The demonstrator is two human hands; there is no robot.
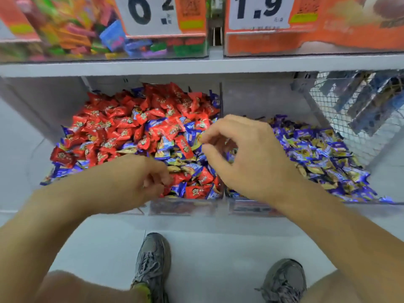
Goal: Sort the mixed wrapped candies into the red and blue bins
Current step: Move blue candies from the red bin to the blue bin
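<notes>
Sort partway | red bin (72, 119) still w/ many blue mixed in front | blue bin (341, 136) all blue | L hand (140, 178) curled in pile, hold unclear | R hand (247, 154) half-curled, looks empty

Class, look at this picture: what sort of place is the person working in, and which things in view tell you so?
Most likely a shop's bulk sweets aisle. Large price signs hang on the upper shelf, clear bins below hold heaps of red candies and blue candies, and more packaged goods fill the bins above.
</notes>
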